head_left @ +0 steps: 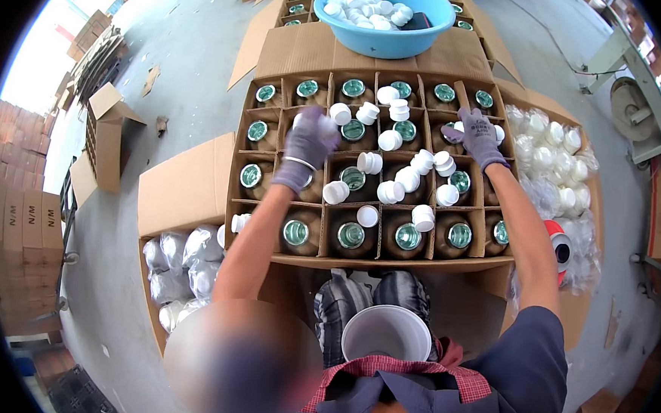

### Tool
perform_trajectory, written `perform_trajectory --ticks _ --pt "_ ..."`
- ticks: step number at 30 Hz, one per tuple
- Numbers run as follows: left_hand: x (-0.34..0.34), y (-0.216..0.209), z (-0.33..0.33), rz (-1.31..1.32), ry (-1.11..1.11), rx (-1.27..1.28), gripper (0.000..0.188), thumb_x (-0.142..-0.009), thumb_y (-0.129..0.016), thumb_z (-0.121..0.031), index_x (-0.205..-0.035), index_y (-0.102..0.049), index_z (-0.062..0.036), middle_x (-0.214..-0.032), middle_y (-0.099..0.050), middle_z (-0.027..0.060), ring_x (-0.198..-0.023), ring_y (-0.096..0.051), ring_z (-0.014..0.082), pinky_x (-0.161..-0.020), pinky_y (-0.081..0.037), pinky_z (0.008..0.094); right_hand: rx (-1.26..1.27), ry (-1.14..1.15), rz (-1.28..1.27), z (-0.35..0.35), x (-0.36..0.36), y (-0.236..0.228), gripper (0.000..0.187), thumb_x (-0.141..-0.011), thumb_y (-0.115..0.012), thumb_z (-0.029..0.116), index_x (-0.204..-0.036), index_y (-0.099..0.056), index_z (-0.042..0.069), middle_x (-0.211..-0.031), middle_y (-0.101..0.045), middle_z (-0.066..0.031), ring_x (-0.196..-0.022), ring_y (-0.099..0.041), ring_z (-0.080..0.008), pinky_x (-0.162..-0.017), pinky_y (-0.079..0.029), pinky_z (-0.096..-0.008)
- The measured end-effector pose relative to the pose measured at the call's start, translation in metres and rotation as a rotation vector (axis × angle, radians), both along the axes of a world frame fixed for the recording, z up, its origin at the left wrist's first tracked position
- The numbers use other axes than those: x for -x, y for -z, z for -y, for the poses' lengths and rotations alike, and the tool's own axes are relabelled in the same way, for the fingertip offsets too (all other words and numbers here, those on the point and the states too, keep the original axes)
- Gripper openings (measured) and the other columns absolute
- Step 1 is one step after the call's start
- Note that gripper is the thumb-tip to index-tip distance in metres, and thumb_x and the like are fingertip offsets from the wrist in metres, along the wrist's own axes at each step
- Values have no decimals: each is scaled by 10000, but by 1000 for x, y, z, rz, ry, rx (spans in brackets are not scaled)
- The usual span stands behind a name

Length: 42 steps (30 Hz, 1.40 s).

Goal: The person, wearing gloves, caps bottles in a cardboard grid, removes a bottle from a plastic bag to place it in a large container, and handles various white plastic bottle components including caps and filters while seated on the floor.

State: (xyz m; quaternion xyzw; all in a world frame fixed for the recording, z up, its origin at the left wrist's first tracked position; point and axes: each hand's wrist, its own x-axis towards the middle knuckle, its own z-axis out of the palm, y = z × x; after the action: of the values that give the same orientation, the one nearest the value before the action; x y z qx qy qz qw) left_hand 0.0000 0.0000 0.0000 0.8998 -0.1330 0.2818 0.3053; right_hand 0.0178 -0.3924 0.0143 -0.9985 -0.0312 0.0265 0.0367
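My left hand, in a grey glove, is over the left part of a divided cardboard carton. Motion smears its fingers, and a bit of white shows beside them. Over the far right compartments, my gloved right hand has its thumb and forefinger around a white cap, just above a bottle's green top. Amber bottles with shiny green tops, such as this bottle, stand upright in the compartments. Loose white caps lie scattered across the bottles and dividers, some stacked, including this cap near the middle front.
A blue basin of white caps rests beyond the carton. Plastic-wrapped bottles sit in cartons at right and lower left. A red-and-white round object is by my right forearm. A white bucket stands between my legs.
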Motion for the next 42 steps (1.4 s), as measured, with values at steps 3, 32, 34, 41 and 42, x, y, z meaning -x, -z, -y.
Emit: perform_trajectory --ticks 3,32,34,41,42 --pt "15 -2 -31 -409 -300 135 459 -723 -827 -271 -976 -507 -60 -889 -615 206 -855 -618 399 -716 -490 462 69 -195 148 -8 26 35 439 -818 -656 500 -1090 -621 156 -1153 -578 -110 -1088 -564 -318 -875 -476 -465" --pt "153 -10 32 -424 170 -290 497 -812 -686 -153 -1292 -558 -131 -1050 -586 154 -964 -587 347 -853 -489 415 -255 78 372 70 122 16 331 -859 -668 292 -1098 -585 77 -1040 -549 -224 -930 -573 -405 -798 -490 -464" --pt "167 -11 27 -318 173 -68 546 -796 -651 -53 -1324 -540 -132 -1038 -560 150 -934 -586 330 -843 -493 393 -126 212 282 79 120 36 414 -872 -628 420 -1086 -559 73 -1101 -556 -218 -976 -584 -405 -799 -506 -470" --pt "214 2 -18 -368 -7 -40 345 -751 -716 -111 -1052 -568 -32 -994 -558 153 -876 -581 324 -793 -484 413 375 154 209 71 119 49 550 -829 -641 480 -1237 -485 146 -1240 -517 -96 -1173 -496 -287 -948 -378 -564" --pt "215 11 -23 -307 15 -37 348 -733 -742 -172 -997 -554 -44 -981 -553 159 -853 -577 348 -760 -485 436 329 180 209 69 118 54 562 -831 -640 468 -1261 -471 147 -1261 -506 -97 -1192 -480 -292 -968 -355 -574"
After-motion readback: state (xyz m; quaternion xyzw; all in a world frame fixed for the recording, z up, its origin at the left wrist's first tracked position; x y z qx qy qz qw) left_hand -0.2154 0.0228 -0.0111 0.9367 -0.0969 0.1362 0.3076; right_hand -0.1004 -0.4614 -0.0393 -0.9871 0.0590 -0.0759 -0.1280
